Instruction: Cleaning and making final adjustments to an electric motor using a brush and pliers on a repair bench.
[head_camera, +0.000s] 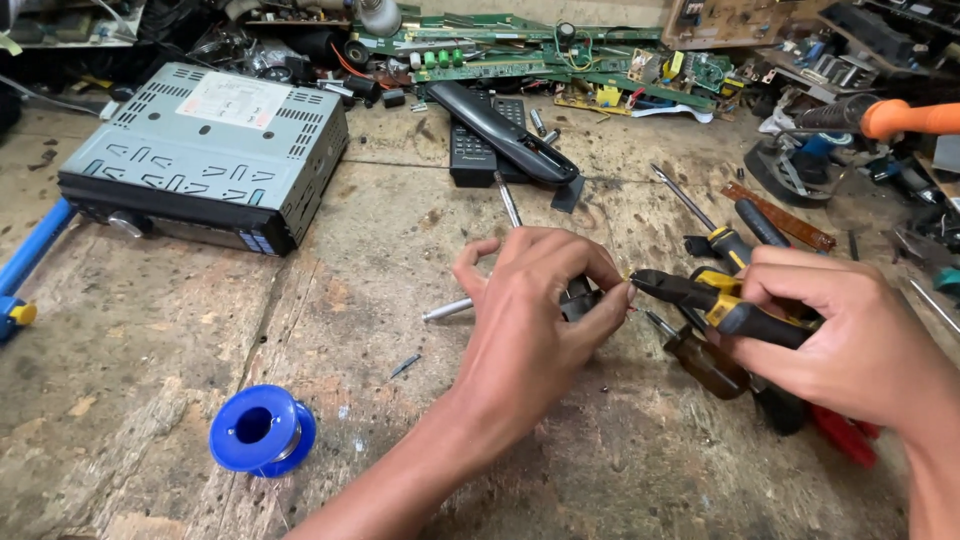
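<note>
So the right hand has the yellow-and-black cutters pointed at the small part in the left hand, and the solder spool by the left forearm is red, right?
Not quite: the solder spool is blue, not red, as the head view shows. The rest holds: the right hand grips the yellow-and-black cutters, their tip at the small dark part pinched in the left hand.

White rectangular label (237, 99) atop grey car stereo (205, 150)

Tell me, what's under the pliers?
Under the pliers in the right hand lies a brown-handled screwdriver on the workbench. Red handles poke out lower down; the hand covers the rest.
</note>
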